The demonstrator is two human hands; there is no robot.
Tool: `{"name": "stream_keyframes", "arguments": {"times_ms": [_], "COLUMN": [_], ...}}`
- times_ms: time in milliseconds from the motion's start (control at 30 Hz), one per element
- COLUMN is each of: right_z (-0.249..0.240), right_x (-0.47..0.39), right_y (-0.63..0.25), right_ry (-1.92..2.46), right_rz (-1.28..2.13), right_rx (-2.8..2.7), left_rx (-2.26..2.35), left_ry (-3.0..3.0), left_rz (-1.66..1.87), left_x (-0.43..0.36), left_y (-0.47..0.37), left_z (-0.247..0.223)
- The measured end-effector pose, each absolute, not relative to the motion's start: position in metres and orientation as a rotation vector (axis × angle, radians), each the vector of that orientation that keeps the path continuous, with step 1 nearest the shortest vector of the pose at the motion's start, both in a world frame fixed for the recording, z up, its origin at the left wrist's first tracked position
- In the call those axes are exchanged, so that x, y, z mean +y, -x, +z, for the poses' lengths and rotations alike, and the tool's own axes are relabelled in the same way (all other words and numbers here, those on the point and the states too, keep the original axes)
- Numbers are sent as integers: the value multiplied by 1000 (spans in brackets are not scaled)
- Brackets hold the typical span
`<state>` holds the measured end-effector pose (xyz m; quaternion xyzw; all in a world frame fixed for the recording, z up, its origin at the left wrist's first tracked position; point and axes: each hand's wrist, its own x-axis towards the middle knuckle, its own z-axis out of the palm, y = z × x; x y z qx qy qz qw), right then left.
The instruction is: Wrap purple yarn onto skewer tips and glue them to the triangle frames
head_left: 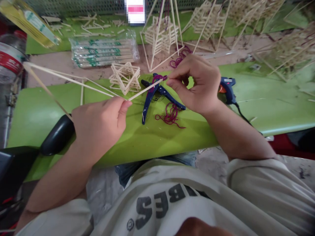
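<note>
My left hand [102, 123] is closed around a corner of a pyramid-like wooden stick frame [66, 77], which reaches out to the left. One stick of it points right, toward my right hand [200, 87]. The thumb and forefinger of that hand pinch purple yarn [155, 78] at the stick's tip; whether they also grip the stick is hard to see. Below the tip a blue spring clamp [147, 106] lies on the green work surface [157, 144]. Loose purple yarn [170, 115] is bunched beside the clamp. A small star-shaped stick structure [125, 78] sits just behind.
Right of my right hand lies a blue hot glue gun [228, 90] with its cord. Wrapped chopstick packs [104, 50] and several stick lanterns [161, 36] stand behind. At left are a yellow bottle [31, 23], a red-labelled bottle [11, 55] and a black mouse-like object [57, 136].
</note>
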<state>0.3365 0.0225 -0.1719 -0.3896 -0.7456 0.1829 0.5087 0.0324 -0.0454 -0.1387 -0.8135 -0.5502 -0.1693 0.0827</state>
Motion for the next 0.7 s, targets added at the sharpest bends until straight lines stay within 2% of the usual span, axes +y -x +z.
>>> {"name": "stream_keyframes", "arguments": {"times_ms": [233, 500, 600, 700], "right_z": [-171, -176, -167, -159], "right_x": [24, 22, 16, 13], "right_y": [-332, -345, -342, -331], "right_ry": [859, 885, 945, 944], "right_rz": [400, 109, 207, 542], "right_rx": [-1851, -2070, -1899, -1700], "left_rx": [-1644, -1705, -1737, -1743], "left_ry": [2448, 2440, 2432, 2442], "left_rz": [-498, -454, -445, -440], "left_x": [-48, -47, -46, -46], "left_y": [-34, -34, -34, -34], "left_z": [-135, -132, -132, -133]}}
